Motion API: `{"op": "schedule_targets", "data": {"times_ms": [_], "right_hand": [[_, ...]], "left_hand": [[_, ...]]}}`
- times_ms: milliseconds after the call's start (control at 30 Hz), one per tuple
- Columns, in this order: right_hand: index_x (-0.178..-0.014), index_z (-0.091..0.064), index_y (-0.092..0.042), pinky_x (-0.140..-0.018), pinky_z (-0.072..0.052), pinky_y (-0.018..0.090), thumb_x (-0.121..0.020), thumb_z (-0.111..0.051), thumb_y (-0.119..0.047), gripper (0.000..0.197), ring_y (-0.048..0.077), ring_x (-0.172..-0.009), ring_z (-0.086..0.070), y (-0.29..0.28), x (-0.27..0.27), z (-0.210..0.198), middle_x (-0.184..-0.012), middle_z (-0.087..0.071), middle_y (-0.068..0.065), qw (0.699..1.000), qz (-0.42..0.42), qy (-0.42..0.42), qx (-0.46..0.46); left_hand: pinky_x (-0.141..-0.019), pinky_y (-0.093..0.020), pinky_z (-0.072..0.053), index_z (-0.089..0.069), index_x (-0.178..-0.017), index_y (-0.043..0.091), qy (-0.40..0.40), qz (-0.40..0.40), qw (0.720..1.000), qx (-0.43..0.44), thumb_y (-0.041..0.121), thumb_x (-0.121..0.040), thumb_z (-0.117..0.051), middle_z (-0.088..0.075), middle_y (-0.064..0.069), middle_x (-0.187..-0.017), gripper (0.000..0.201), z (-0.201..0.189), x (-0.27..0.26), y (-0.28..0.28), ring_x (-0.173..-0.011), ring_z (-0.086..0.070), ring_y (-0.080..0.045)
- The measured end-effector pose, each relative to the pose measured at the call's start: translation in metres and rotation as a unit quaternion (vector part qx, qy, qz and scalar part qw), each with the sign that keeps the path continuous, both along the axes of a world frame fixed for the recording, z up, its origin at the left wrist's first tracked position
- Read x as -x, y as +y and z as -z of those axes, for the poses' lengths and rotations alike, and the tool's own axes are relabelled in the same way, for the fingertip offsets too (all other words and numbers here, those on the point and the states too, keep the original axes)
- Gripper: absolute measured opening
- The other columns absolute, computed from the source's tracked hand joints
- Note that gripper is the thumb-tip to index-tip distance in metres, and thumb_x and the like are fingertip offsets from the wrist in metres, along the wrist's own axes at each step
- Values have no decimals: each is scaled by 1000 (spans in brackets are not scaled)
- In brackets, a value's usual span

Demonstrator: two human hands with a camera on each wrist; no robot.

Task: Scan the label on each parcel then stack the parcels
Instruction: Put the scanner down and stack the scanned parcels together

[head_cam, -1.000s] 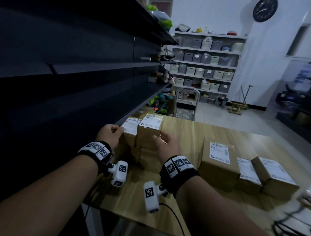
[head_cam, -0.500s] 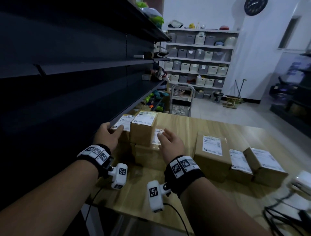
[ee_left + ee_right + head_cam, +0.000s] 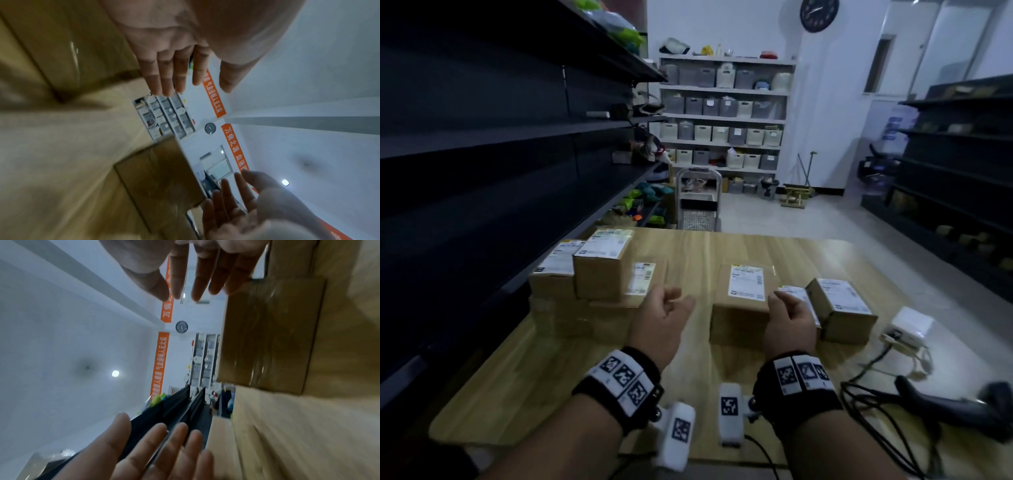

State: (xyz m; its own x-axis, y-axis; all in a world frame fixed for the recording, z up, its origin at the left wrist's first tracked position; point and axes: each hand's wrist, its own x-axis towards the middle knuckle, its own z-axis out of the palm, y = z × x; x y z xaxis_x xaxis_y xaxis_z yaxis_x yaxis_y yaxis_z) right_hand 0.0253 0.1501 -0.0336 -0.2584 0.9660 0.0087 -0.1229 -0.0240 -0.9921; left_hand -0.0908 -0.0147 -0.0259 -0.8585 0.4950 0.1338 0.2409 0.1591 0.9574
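Observation:
Several brown parcels with white labels form a stack [image 3: 599, 277] at the table's left edge. A single labelled parcel [image 3: 743, 298] lies mid-table, also seen in the left wrist view [image 3: 160, 175] and the right wrist view [image 3: 267, 334]. My left hand [image 3: 674, 303] hovers left of it, fingers relaxed, holding nothing. My right hand [image 3: 784, 301] is at its right front corner, also empty; contact cannot be told. Both wrist views show straight fingers [image 3: 170, 73] [image 3: 213, 275]. Two more parcels [image 3: 839, 308] sit to the right.
A dark shelving unit [image 3: 500, 164] runs along the table's left side. A white adapter [image 3: 907, 325] with cables lies at the right, and a dark handheld scanner [image 3: 945, 411] rests near the front right. The wooden table [image 3: 551, 377] shows bare wood in front of the stack.
Both hands have left the stack at the left and moved right, to either side of the middle parcel. The view has swung right as well.

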Motion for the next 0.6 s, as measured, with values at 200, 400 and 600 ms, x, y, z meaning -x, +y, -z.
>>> {"op": "schedule_targets", "data": {"times_ms": [200, 400, 600], "right_hand": [[-125, -70, -18, -100, -58, 47, -102, -66, -25, 25, 29, -110, -70, 23, -18, 7, -121, -75, 8, 999, -3, -33, 29], [-141, -66, -17, -97, -47, 34, -104, -63, -23, 38, 21, -112, -61, 26, -19, 17, -125, -69, 2, 996, -53, -55, 37], [-140, -69, -13, -95, -48, 31, -103, -65, -20, 37, 19, -109, -62, 16, -14, 29, -127, -71, 6, 995, -79, -43, 49]], "left_hand": [[-110, -30, -36, -53, -161, 21, -86, 47, 994, 44, 63, -111, -47, -61, 6, -151, 66, 15, -17, 50, -137, -57, -18], [-79, -17, -43, -62, -147, 33, -90, 60, 993, 44, 64, -112, -43, -67, 18, -121, 51, 19, -24, 55, -97, -59, 4], [-76, -12, -42, -67, -126, 36, -100, 52, 993, 18, 62, -110, -49, -72, 19, -117, 35, 20, -35, 41, -99, -58, 12]]}}
